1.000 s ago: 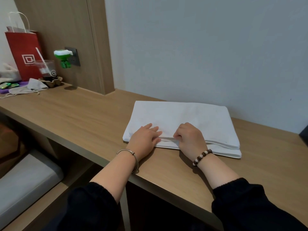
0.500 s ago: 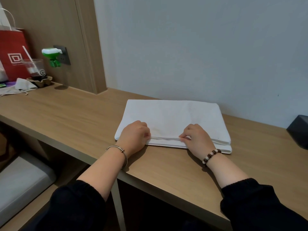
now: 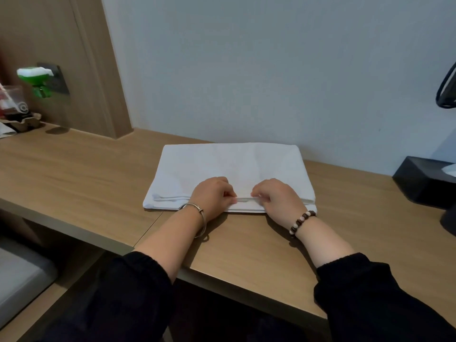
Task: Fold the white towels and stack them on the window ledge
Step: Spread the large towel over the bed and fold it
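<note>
Head camera gave me the wooden ledge (image 3: 74, 169) first, a long surface running under the white towels (image 3: 229, 164) and out past them on both sides. I took it for the ledge the task meant, though no window showed. The towels lay flat and folded on it. From the layered near edge I judged there were two, one on the other, with the far edge close to the pale wall (image 3: 271, 70) behind them.

Well to the right of the towels sat a black box (image 3: 424, 178). At their near edge were both hands, close together. The left hand (image 3: 212, 196) and right hand (image 3: 276, 196) each had the fingers curled under, and seemed to pinch the top layers along that edge. The fingertips were hidden, so I could not tell how many layers each held.

Far to the left of the towels stood a plastic cup (image 3: 13, 99) and, above it, a green plug-in (image 3: 37, 77) in a socket. Smallest were a metal bangle (image 3: 195, 213) and a bead bracelet (image 3: 302, 222) on the wrists, just short of the towels.

I judged the cloth light, soft and limp. It would sag if lifted by the middle. I would take hold wider, near the two near corners, or slide flat palms beneath so the fold kept square.
</note>
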{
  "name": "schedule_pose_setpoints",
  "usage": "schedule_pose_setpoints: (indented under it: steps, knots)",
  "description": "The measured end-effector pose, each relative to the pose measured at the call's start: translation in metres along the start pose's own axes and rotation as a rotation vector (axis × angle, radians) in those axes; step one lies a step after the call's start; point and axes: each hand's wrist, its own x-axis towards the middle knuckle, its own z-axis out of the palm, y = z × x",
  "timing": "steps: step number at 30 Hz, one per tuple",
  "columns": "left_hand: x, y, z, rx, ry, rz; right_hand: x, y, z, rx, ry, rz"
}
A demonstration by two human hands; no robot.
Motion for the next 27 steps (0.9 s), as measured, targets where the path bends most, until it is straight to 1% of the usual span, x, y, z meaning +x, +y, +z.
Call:
schedule_pose_setpoints:
  steps: [3,8,11,14,16,18,20,22,24,27]
  knots:
    - [0.000,0.000,0.000,-0.028,-0.003,-0.018,-0.008,0.019,-0.008,-0.044,0.030,0.038]
    - [0.001,-0.002,0.003,-0.076,0.013,-0.050,-0.019,0.046,-0.026,-0.085,0.067,0.203]
    - [0.001,-0.002,0.005,-0.085,0.023,-0.058,-0.020,0.044,-0.028,-0.032,0.158,0.272]
    - [0.000,-0.003,0.005,-0.080,0.022,-0.061,-0.024,0.041,-0.033,-0.028,0.238,0.289]
    - [0.000,-0.002,0.004,-0.071,0.019,-0.057,-0.026,0.042,-0.036,-0.074,0.202,0.271]
    - [0.000,-0.002,0.004,-0.067,0.020,-0.050,-0.028,0.045,-0.035,-0.131,0.097,0.233]
    - [0.000,-0.002,0.004,-0.060,0.023,-0.040,-0.028,0.048,-0.034,-0.165,0.002,0.237]
    - [-0.001,-0.003,0.004,-0.047,0.023,-0.021,-0.030,0.052,-0.035,-0.203,-0.016,0.244]
    - [-0.002,-0.005,0.003,-0.010,0.010,0.017,-0.033,0.056,-0.038,-0.212,0.007,0.257]
    - [-0.004,-0.008,-0.001,0.054,-0.025,0.099,-0.035,0.060,-0.043,-0.205,0.004,0.318]
